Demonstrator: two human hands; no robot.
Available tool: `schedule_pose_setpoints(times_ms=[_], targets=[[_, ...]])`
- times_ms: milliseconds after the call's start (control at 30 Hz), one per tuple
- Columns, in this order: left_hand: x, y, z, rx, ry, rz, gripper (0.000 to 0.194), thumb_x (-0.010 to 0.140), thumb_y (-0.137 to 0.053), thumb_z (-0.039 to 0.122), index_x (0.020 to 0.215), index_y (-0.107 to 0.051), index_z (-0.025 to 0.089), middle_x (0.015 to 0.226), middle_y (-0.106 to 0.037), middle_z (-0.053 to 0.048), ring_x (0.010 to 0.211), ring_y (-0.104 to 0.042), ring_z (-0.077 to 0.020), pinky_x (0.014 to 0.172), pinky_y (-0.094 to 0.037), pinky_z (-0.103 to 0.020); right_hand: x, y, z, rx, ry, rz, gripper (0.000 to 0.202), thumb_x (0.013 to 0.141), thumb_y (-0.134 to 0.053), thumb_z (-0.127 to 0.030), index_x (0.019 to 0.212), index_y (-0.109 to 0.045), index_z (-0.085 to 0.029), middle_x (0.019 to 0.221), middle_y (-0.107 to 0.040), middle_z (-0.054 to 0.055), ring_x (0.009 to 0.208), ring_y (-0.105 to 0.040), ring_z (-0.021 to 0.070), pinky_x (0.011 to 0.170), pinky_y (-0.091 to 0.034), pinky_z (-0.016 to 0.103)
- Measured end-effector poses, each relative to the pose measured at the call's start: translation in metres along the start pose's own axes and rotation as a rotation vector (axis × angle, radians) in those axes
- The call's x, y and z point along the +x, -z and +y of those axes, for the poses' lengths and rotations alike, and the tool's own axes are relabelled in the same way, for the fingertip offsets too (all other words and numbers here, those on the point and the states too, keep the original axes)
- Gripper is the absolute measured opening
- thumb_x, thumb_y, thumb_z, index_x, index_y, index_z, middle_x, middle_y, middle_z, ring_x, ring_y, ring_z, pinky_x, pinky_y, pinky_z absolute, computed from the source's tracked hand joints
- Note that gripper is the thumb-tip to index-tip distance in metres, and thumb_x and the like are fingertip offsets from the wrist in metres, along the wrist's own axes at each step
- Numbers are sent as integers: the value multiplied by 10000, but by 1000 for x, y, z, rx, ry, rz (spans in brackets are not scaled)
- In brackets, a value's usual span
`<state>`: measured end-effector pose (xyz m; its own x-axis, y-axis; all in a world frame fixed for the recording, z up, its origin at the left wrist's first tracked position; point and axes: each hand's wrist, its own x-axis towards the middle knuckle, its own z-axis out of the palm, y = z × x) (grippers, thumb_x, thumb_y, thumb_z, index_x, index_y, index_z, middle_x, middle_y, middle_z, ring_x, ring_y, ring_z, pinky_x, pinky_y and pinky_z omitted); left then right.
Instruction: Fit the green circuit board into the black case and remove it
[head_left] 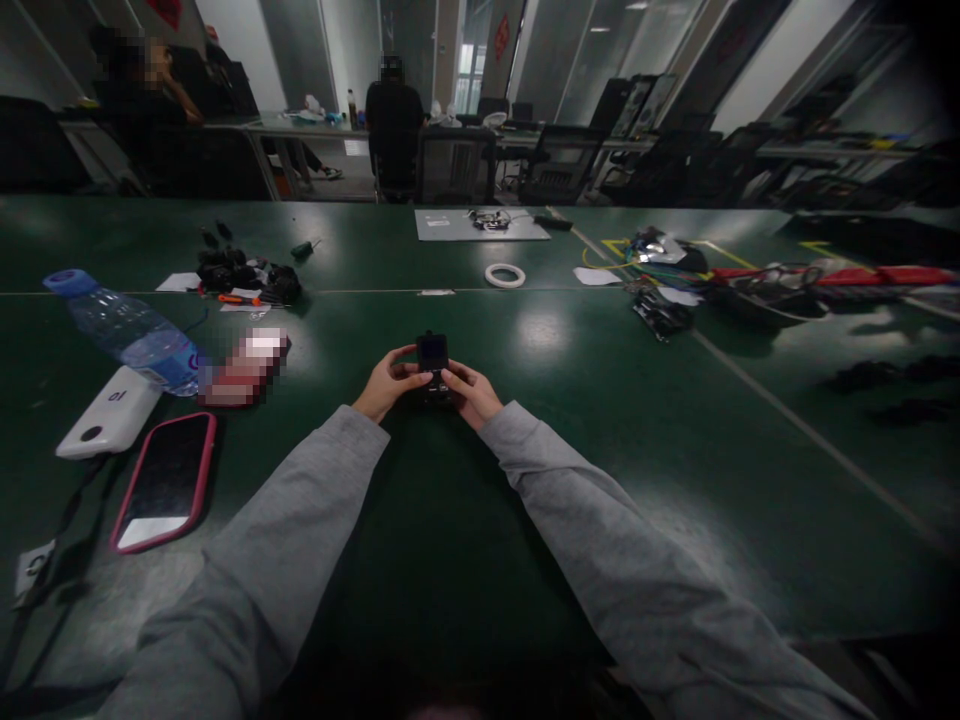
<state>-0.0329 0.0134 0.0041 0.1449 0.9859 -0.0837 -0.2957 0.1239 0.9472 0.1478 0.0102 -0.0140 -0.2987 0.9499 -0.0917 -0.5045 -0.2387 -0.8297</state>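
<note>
Over the green table, a small black device with a square dark screen [433, 350] is held upright between both hands, its screen side towards me. My left hand [388, 385] grips it from the left, with the thumb on its lower front. From the right, my right hand [472, 394] closes on the same device, thumb near the bottom of the screen. A narrow lower part, perhaps a mount, shows under the thumbs. The fingers behind it are partly hidden. Grey sleeves cover both forearms.
Left: a water bottle [135, 335], a white power bank [111, 412] with a cable, a red-cased phone [166, 480] and a blurred-out reddish item [246, 368]. Further off: black parts [247, 275], a white ring [505, 275], a grey board [442, 226] and wires [660, 250]. People sit beyond.
</note>
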Motion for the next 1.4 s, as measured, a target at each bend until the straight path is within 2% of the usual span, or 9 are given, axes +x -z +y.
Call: schedule_pose_setpoints(times_ms=[200,367,533,700,1033,1267,1400], targets=[[-1,0,-1,-42,-9,-8,774,527,-885,181,1213,-526,165,851,-663,-11,847,-660,-172,881,-492,-377,-1,2,1,-41,11,-22,617,630,-877,-346,1166,-621,-178,1176,-629,60,1112,-589,189,985,-466,324],[-1,0,-3,-46,-6,-5,755,508,-886,193,1184,-549,169,865,-661,-12,848,-650,-175,873,-480,-373,-4,-3,-3,-46,9,-54,602,619,-878,-370,1133,-634,-173,1129,-646,62,1053,-611,192,945,-478,331],[0,1,-5,-70,-7,-10,741,510,-885,194,1170,-550,174,825,-645,8,823,-642,-164,874,-470,-369,-5,-6,-5,-46,2,-30,606,585,-889,-392,1097,-645,-178,1080,-654,51,977,-619,172,909,-481,313],[0,-1,-3,-78,14,-4,750,525,-887,214,1182,-527,171,818,-632,12,812,-634,-154,849,-472,-350,-3,-5,-4,-13,-15,-2,580,593,-892,-364,1080,-644,-167,1055,-650,43,898,-614,131,826,-489,263],[-3,-3,3,-27,41,21,730,588,-862,247,1232,-522,188,882,-622,-6,836,-621,-154,842,-472,-346,-1,-5,-2,-11,-23,33,547,600,-888,-352,1049,-623,-186,1017,-645,22,892,-613,127,814,-490,256],[1,1,-3,-49,2,-27,740,607,-854,249,1260,-510,190,880,-629,-9,828,-622,-148,806,-476,-321,-1,-4,-2,-17,-22,30,593,583,-892,-330,1077,-598,-187,1020,-633,19,911,-605,125,818,-480,252],[-1,-1,-1,-50,13,-12,757,603,-859,260,1266,-502,184,886,-625,-8,816,-623,-137,776,-473,-295,-1,-4,-3,1,-35,22,636,546,-904,-276,1090,-586,-192,995,-639,6,892,-610,113,790,-482,230]])
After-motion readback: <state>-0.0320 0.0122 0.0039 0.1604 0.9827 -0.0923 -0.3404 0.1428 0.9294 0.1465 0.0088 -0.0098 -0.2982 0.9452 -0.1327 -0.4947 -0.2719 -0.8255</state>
